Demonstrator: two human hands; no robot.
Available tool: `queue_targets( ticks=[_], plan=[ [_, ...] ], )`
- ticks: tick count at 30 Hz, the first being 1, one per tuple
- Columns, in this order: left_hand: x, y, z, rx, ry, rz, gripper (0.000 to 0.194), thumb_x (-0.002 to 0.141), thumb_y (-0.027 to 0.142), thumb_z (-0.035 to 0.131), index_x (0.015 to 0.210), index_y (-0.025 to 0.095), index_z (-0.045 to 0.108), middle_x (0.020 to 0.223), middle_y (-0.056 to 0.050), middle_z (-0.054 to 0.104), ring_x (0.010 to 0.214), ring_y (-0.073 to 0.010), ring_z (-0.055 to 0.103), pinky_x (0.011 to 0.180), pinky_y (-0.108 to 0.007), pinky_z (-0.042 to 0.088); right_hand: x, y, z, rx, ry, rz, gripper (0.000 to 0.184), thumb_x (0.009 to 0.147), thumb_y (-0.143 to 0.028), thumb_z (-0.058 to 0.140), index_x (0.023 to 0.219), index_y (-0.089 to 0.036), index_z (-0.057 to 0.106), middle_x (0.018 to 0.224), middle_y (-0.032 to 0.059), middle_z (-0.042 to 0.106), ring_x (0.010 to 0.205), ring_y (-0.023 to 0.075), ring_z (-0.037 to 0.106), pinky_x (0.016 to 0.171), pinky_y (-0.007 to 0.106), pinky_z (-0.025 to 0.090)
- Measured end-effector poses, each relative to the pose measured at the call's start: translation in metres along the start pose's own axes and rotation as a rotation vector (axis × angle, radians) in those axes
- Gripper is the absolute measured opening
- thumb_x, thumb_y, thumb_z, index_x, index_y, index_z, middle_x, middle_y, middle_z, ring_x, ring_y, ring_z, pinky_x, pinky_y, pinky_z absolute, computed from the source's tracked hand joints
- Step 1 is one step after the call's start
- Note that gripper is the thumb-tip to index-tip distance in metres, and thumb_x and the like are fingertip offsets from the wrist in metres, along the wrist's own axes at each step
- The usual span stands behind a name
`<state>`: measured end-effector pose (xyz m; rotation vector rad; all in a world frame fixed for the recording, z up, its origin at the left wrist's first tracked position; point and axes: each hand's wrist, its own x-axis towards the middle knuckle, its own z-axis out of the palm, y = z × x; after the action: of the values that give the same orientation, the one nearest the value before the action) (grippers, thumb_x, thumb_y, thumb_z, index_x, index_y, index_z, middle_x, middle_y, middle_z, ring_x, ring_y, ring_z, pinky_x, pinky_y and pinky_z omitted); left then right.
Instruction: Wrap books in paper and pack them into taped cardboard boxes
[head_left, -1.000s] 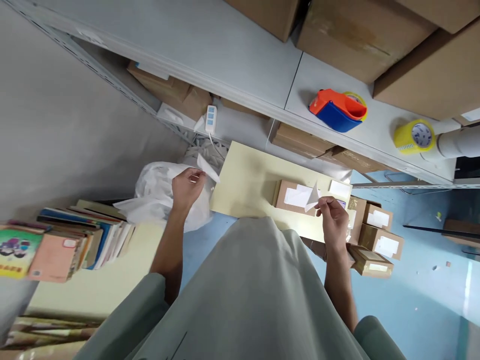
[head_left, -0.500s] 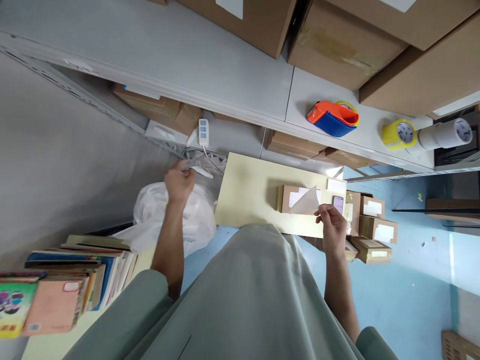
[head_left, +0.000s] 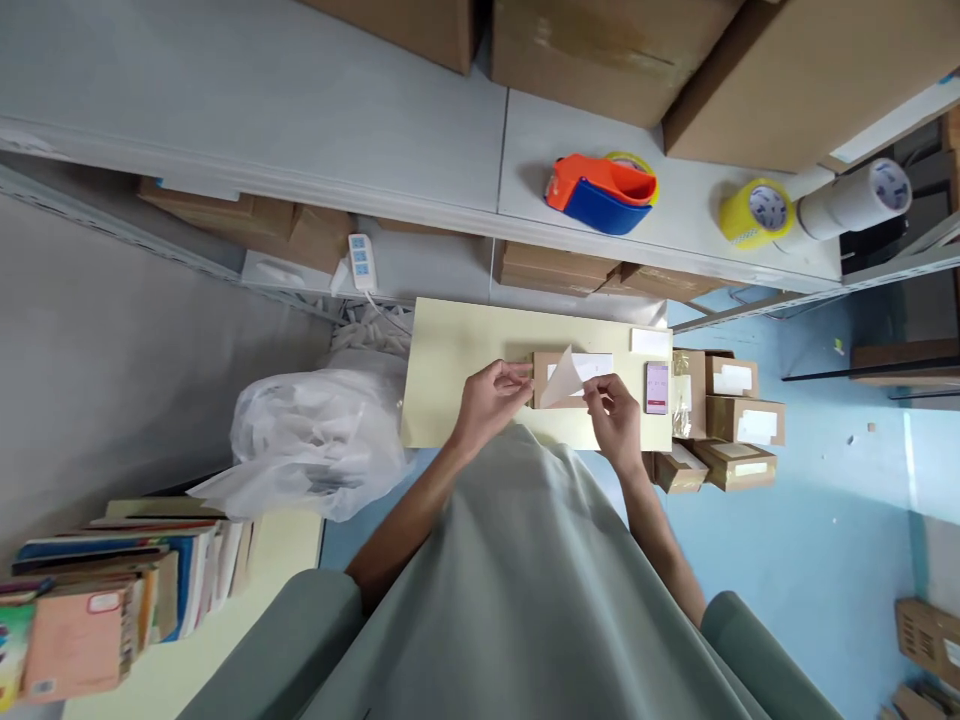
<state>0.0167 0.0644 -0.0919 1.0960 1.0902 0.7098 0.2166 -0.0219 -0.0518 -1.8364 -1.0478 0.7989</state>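
A small cardboard box [head_left: 551, 400] lies on the cream table, with a white label [head_left: 600, 362] on its top. My right hand [head_left: 616, 418] is closed, pinching a thin whitish sheet of paper [head_left: 564, 380] that curls up over the box. At the box's left end is my left hand [head_left: 491, 402], its fingers stretched out and nothing seen in them. Its fingertips are at the box's edge; whether they touch it I cannot tell. To the right of my right hand lies a phone [head_left: 656, 388] with a lit screen.
A white plastic bag [head_left: 315, 430] bulges left of the table [head_left: 457, 340]. Several labelled boxes [head_left: 739, 425] are stacked at its right. The shelf ahead carries an orange-blue tape dispenser [head_left: 604, 195], tape rolls [head_left: 757, 213] and large cartons. A power strip [head_left: 362, 262] and books [head_left: 150, 590] are on the left.
My left hand has come from above the plastic bag to the box's left end, and the white piece it held is gone from it. My right hand still holds the sheet. The view has shifted right.
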Motion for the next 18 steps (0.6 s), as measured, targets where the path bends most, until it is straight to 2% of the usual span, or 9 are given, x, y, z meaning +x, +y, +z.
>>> queue_targets(
  ticks=[3, 7, 11, 18],
  plan=[
    [-0.004, 0.008, 0.033, -0.06, -0.062, -0.066, 0.034, 0.088, 0.041, 0.079, 0.086, 0.026, 0.049, 0.121, -0.014, 0.085, 0.121, -0.0287, 0.08, 0.103, -0.045, 0.063, 0.003, 0.01, -0.008, -0.005, -0.054, -0.06, 0.031, 0.107, -0.053, 0.063, 0.096, -0.024, 0.068, 0.098, 0.0047, 0.07, 0.089, 0.02, 0.068, 0.075, 0.033, 0.057],
    [-0.003, 0.008, 0.066, -0.063, 0.005, -0.187, 0.046, 0.085, 0.052, 0.086, 0.091, 0.027, 0.048, 0.11, -0.009, 0.086, 0.112, -0.0297, 0.082, 0.1, -0.045, 0.063, 0.005, 0.027, -0.019, 0.003, -0.128, -0.085, 0.033, 0.109, -0.054, 0.06, 0.095, -0.025, 0.067, 0.097, 0.0049, 0.071, 0.086, 0.0202, 0.069, 0.073, 0.034, 0.06],
    [-0.004, -0.001, 0.091, -0.093, 0.064, -0.254, 0.055, 0.076, 0.058, 0.094, 0.096, 0.026, 0.054, 0.102, -0.007, 0.085, 0.102, -0.0291, 0.083, 0.094, -0.045, 0.066, 0.003, 0.046, -0.029, 0.042, -0.204, -0.093, 0.031, 0.11, -0.052, 0.06, 0.095, -0.026, 0.069, 0.097, 0.0051, 0.071, 0.086, 0.0204, 0.069, 0.071, 0.034, 0.061],
    [-0.011, -0.021, 0.126, -0.12, 0.175, -0.287, 0.049, 0.075, 0.057, 0.092, 0.096, 0.022, 0.065, 0.094, -0.005, 0.083, 0.096, -0.027, 0.083, 0.097, -0.048, 0.068, 0.0, 0.076, -0.041, 0.088, -0.322, -0.074, 0.023, 0.11, -0.041, 0.059, 0.099, -0.025, 0.072, 0.101, 0.0053, 0.072, 0.087, 0.0194, 0.07, 0.071, 0.034, 0.06]
  ],
)
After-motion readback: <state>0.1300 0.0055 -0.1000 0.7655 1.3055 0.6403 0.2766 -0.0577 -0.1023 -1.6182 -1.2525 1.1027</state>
